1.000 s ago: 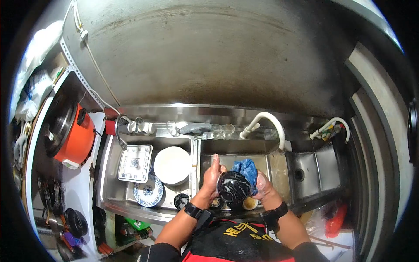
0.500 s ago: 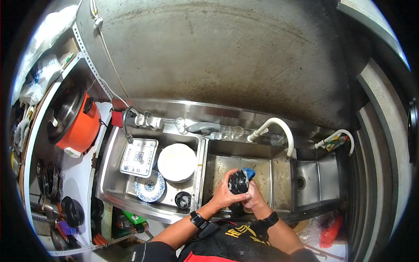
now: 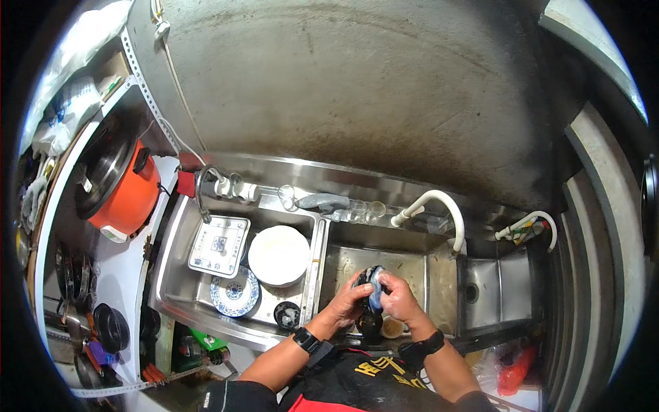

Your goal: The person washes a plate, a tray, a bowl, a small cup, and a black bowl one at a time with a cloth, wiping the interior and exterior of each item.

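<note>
Over the middle sink basin (image 3: 412,264) my left hand (image 3: 349,302) grips a black marbled bowl (image 3: 364,283), turned on its edge. My right hand (image 3: 395,296) presses a blue cloth (image 3: 375,295) against the bowl's face. Most of the bowl is hidden by my fingers and the cloth. Below my hands, a dark cup (image 3: 371,323) and a small tan bowl (image 3: 392,328) sit at the basin's near edge.
The left basin holds a white round plate (image 3: 278,255), a square patterned plate (image 3: 219,245), a blue-patterned plate (image 3: 235,291) and a small dark cup (image 3: 286,314). A white faucet (image 3: 439,206) arches over the middle basin. An orange rice cooker (image 3: 120,189) stands at the left. An empty basin (image 3: 484,292) is on the right.
The bowl was turned from facing me to on edge. My right hand came from behind and under the bowl to its front, and the blue cloth now covers the bowl's face.
</note>
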`<state>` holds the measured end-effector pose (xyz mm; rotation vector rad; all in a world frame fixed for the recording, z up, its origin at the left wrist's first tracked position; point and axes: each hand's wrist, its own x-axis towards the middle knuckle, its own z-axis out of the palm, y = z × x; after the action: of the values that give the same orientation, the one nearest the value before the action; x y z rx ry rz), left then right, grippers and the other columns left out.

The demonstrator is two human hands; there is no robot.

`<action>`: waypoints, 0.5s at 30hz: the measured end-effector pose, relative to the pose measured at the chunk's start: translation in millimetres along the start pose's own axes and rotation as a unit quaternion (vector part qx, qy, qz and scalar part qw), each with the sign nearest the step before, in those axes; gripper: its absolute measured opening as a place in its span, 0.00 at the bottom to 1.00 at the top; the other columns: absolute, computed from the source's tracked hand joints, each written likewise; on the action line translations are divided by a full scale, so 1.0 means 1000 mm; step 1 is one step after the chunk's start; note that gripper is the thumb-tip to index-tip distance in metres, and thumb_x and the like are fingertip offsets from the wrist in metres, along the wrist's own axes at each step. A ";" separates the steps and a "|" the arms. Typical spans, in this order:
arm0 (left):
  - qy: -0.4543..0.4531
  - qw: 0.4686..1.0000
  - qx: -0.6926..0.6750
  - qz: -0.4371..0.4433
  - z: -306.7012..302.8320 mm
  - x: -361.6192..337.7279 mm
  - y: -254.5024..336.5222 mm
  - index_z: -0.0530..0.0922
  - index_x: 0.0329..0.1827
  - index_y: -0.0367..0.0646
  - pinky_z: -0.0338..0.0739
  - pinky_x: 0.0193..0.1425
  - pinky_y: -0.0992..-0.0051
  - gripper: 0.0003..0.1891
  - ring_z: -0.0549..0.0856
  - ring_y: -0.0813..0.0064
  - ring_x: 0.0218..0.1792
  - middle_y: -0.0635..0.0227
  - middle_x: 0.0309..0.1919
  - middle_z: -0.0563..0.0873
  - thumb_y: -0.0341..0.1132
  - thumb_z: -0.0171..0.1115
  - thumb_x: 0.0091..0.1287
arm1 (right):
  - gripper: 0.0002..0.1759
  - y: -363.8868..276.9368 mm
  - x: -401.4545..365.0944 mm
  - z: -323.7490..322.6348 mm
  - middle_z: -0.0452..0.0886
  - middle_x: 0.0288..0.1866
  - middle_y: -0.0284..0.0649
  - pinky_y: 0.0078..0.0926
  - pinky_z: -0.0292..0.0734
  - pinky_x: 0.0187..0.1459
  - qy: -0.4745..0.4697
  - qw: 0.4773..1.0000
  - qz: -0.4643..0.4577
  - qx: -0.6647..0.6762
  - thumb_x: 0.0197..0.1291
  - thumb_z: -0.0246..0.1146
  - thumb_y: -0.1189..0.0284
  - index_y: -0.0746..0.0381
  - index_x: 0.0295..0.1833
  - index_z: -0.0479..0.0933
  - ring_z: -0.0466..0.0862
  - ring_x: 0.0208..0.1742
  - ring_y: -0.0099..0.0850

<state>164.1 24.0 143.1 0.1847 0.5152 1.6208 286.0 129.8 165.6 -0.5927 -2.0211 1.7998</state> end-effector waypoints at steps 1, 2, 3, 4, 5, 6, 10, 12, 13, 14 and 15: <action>0.009 1.000 0.003 -0.020 -0.001 -0.003 0.002 0.68 0.69 0.42 0.77 0.62 0.67 0.35 0.82 0.70 0.55 0.65 0.54 0.80 0.38 0.75 0.60 | 0.08 -0.005 -0.004 -0.006 0.79 0.41 0.28 0.25 0.74 0.45 -0.065 0.993 0.057 0.082 0.63 0.59 0.77 0.66 0.46 0.78 0.77 0.43 0.19; 0.019 0.999 0.006 -0.041 -0.001 -0.005 0.004 0.68 0.69 0.42 0.77 0.62 0.66 0.35 0.82 0.70 0.55 0.64 0.54 0.80 0.38 0.74 0.60 | 0.08 -0.002 -0.003 -0.014 0.79 0.41 0.28 0.25 0.74 0.45 -0.066 0.993 0.058 0.083 0.63 0.59 0.77 0.66 0.46 0.78 0.77 0.43 0.19; 0.002 0.999 0.007 -0.048 -0.001 -0.005 0.006 0.68 0.69 0.42 0.77 0.62 0.67 0.34 0.81 0.71 0.55 0.65 0.54 0.80 0.36 0.74 0.61 | 0.07 0.004 -0.002 -0.023 0.80 0.40 0.29 0.25 0.74 0.45 -0.119 0.987 0.072 0.078 0.62 0.59 0.77 0.66 0.45 0.78 0.78 0.43 0.20; 0.004 0.999 0.005 -0.051 -0.004 -0.006 0.002 0.68 0.69 0.42 0.77 0.62 0.67 0.34 0.81 0.71 0.55 0.65 0.54 0.80 0.36 0.74 0.61 | 0.07 0.001 0.000 -0.024 0.80 0.38 0.31 0.26 0.75 0.44 -0.170 0.979 0.086 0.075 0.61 0.59 0.77 0.66 0.44 0.78 0.79 0.43 0.21; 0.011 0.999 0.034 -0.028 -0.008 -0.004 -0.003 0.68 0.69 0.42 0.77 0.62 0.67 0.34 0.81 0.71 0.55 0.65 0.54 0.80 0.35 0.74 0.61 | 0.06 -0.002 0.003 -0.026 0.80 0.37 0.34 0.28 0.74 0.43 -0.142 0.981 0.091 -0.096 0.57 0.60 0.80 0.67 0.41 0.77 0.79 0.42 0.23; 0.018 0.998 0.063 -0.003 -0.010 0.000 -0.007 0.69 0.69 0.42 0.77 0.62 0.68 0.34 0.81 0.72 0.54 0.66 0.54 0.80 0.34 0.74 0.60 | 0.06 -0.006 0.002 -0.020 0.80 0.37 0.34 0.28 0.74 0.43 -0.142 0.981 0.090 -0.097 0.57 0.60 0.80 0.67 0.41 0.77 0.79 0.42 0.23; 0.061 0.997 0.042 0.022 -0.008 0.007 -0.019 0.69 0.68 0.42 0.77 0.61 0.69 0.33 0.81 0.74 0.54 0.67 0.53 0.80 0.34 0.74 0.61 | 0.11 -0.005 0.000 0.010 0.80 0.41 0.37 0.30 0.76 0.46 0.116 0.913 -0.052 -0.388 0.52 0.60 0.85 0.68 0.43 0.75 0.82 0.44 0.29; 0.053 0.998 0.004 0.035 -0.005 0.006 -0.014 0.69 0.68 0.43 0.77 0.62 0.69 0.32 0.81 0.74 0.54 0.67 0.53 0.80 0.35 0.73 0.62 | 0.14 0.026 0.005 0.012 0.81 0.47 0.36 0.29 0.78 0.50 0.157 0.976 -0.124 -0.085 0.56 0.62 0.83 0.66 0.49 0.76 0.83 0.47 0.29; 0.034 0.999 -0.037 0.017 -0.007 0.005 -0.013 0.68 0.68 0.43 0.77 0.62 0.68 0.32 0.81 0.73 0.55 0.67 0.54 0.80 0.36 0.73 0.62 | 0.16 0.020 -0.001 0.010 0.80 0.49 0.34 0.25 0.78 0.54 0.121 0.987 0.004 0.109 0.58 0.65 0.79 0.65 0.53 0.76 0.82 0.48 0.26; 0.016 0.997 -0.077 -0.002 -0.010 0.003 -0.011 0.68 0.68 0.43 0.77 0.62 0.67 0.32 0.81 0.73 0.56 0.67 0.54 0.80 0.36 0.73 0.62 | 0.16 0.014 -0.004 0.006 0.80 0.49 0.34 0.25 0.78 0.54 0.121 0.986 0.005 0.111 0.58 0.65 0.79 0.65 0.53 0.76 0.82 0.48 0.26; -0.001 0.997 -0.077 -0.025 -0.019 0.005 -0.014 0.67 0.70 0.42 0.78 0.62 0.67 0.34 0.81 0.71 0.56 0.65 0.56 0.80 0.37 0.72 0.62 | 0.18 0.008 -0.003 0.000 0.80 0.49 0.34 0.23 0.78 0.54 0.031 0.971 0.074 0.226 0.58 0.65 0.79 0.64 0.54 0.75 0.82 0.49 0.24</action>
<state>168.0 24.9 119.1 0.0584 0.3883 1.6034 289.6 128.9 157.3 -0.6568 -1.4821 2.2022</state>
